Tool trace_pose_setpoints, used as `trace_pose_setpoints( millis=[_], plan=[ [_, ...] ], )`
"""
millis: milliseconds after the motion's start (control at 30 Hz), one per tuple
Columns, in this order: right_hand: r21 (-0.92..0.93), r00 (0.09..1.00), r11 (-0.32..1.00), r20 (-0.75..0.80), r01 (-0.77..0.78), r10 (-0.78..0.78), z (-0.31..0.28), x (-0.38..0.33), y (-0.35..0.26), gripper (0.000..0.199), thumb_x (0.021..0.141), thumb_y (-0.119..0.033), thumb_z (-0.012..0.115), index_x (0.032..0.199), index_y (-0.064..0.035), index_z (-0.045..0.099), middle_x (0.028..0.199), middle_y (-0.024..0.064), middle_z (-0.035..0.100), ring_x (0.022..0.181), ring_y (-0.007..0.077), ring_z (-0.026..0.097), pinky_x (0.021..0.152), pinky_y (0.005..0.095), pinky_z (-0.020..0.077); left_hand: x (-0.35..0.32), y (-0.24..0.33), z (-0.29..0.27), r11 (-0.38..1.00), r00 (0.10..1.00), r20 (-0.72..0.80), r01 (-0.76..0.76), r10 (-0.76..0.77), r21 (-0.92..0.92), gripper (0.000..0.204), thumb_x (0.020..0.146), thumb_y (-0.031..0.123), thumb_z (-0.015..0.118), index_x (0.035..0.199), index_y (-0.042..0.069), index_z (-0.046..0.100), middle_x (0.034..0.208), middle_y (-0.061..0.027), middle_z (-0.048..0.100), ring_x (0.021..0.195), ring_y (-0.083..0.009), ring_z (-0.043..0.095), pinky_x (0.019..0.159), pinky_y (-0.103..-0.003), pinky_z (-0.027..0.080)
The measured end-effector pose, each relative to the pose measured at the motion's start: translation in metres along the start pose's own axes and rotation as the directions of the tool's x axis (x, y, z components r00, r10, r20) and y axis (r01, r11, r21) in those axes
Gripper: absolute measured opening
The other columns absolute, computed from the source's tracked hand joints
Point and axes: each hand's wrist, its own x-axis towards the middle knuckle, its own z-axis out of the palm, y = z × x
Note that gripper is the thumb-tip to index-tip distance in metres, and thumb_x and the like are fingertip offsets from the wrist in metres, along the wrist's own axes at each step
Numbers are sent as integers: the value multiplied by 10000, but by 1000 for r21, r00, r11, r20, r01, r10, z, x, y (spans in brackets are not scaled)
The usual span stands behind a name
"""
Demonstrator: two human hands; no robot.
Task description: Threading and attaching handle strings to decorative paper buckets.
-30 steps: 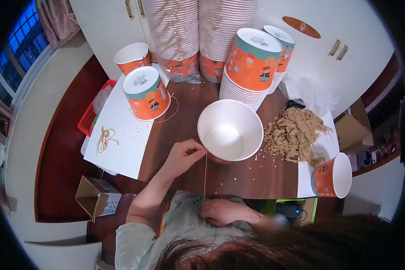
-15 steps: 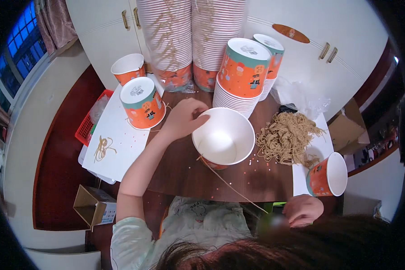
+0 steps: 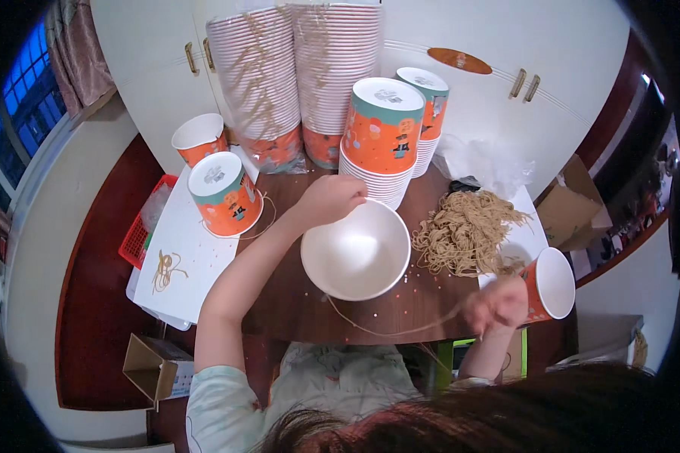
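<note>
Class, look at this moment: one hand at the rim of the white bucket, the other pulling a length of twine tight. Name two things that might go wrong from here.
1. The left hand grips the white paper bucket only at its far rim while the right hand pulls the twine sideways; the tilted bucket may tip or slide.
2. The right hand works beside an open orange cup at the table edge; it might get knocked off.

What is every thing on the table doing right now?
White bowl: empty, tilted, rim held by left hand.
String: pulled out from the bowl by right hand.
Lidded cup: closed, upright.
Side cup: on its side, open.
String pile: loose heap.
</note>
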Motion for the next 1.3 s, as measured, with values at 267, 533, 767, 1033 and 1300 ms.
trace_pose_setpoints(
  millis=[267, 533, 767, 1033, 1300],
  plan=[
    [443, 848, 896, -457, -45, 268, 33, 72, 73, 471, 773, 1, 414, 1234, 79, 357, 1281, 232, 374, 1187, 304, 392, 1000, 409, 325, -70, 22, 53, 915, 934, -187, 232, -304, -331, 119, 798, 107, 548, 851, 20, 488, 713, -130, 535, 635, -255, 574, 571, -339, 456],
    [642, 687, 767, -569, 28, 452, 0, 62, 158, 311, 749, 25, 390, 1055, 47, 443, 1115, 153, 484, 1133, 287, 433, 1007, 439, 319, -107, 19, 97, 710, 838, -106, 380, -536, -593, 178, 780, 62, 582, 875, 15, 439, 686, -99, 554, 578, -150, 583, 523, -287, 458],
    [618, 556, 757, -713, 210, 428, -14, 59, 180, 203, 763, 29, 406, 957, 41, 463, 1050, 151, 503, 1065, 281, 490, 979, 418, 375, -114, 25, 87, 798, 783, -309, 359, -540, -483, 162, 761, 72, 607, 851, 9, 488, 698, -62, 555, 600, -95, 563, 508, -227, 431],
    [601, 553, 756, -734, 259, 395, -9, 62, 179, 234, 764, 36, 409, 991, 46, 468, 1053, 154, 510, 1088, 285, 476, 991, 409, 362, -118, 33, 80, 365, 759, 288, 562, -584, -742, 220, 861, 161, 509, 990, 3, 593, 818, -67, 630, 496, -86, 542, 420, -198, 409],
    [553, 513, 802, -768, 227, 384, -4, 67, 182, 252, 772, 33, 389, 1013, 54, 459, 1090, 170, 500, 1115, 301, 458, 992, 406, 360, -113, 32, 85, 116, 706, 551, 655, -445, -746, 201, 846, 193, 552, 928, 23, 620, 810, -59, 640, 504, -65, 539, 396, -183, 378]
  ],
)
